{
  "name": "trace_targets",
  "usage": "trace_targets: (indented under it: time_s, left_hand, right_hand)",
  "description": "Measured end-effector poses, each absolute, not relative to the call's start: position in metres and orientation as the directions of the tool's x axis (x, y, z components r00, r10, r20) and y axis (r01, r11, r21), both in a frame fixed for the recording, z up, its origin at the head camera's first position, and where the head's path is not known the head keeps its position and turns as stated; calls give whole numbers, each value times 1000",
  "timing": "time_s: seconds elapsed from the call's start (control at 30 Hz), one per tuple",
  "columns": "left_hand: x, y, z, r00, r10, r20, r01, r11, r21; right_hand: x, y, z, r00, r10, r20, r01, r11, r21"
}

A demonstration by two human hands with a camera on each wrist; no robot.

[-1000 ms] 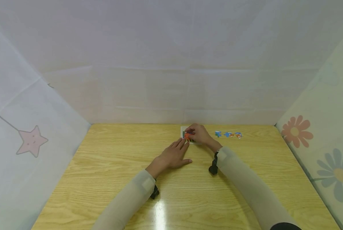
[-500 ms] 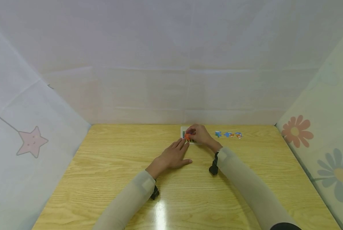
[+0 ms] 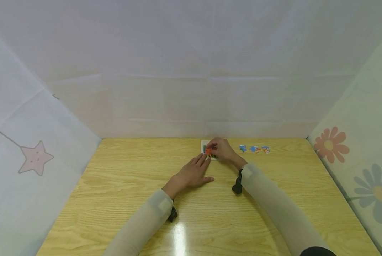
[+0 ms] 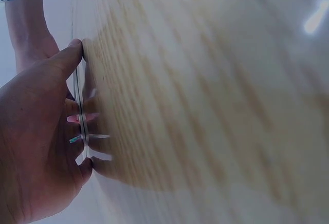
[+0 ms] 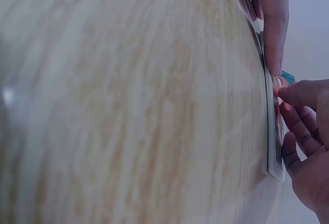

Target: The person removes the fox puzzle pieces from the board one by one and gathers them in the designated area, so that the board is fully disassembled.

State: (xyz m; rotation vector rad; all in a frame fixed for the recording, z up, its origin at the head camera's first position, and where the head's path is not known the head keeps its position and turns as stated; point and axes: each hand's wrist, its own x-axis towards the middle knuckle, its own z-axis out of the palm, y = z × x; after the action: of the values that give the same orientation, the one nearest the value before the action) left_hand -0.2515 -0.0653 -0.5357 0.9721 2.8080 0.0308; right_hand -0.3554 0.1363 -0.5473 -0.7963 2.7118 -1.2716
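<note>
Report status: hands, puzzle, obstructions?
Left hand extended, fingertips at puzzle board. Right hand pinching orange piece there. Loose pieces off right, nothing visibly blocking.

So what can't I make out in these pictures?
Head view: the right hand covers much of the board.
Head view: designs on loose pieces, too small to read.
Right wrist view: the right hand hides part of the orange piece.
Left wrist view: the picture's edge cuts off the left hand.
</note>
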Motion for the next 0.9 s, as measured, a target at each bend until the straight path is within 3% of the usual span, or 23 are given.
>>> trace_targets:
  time_s: [0.43, 0.9]
  left_hand:
    - [-252, -64, -535, -778, 608, -157, 602, 794, 86]
    - [-251, -65, -534, -775, 610, -163, 603, 792, 98]
  right_hand:
    - [-356, 138, -546, -861, -465, 203, -461, 547, -699]
    - [-356, 140, -547, -885, -437, 163, -390, 503, -771]
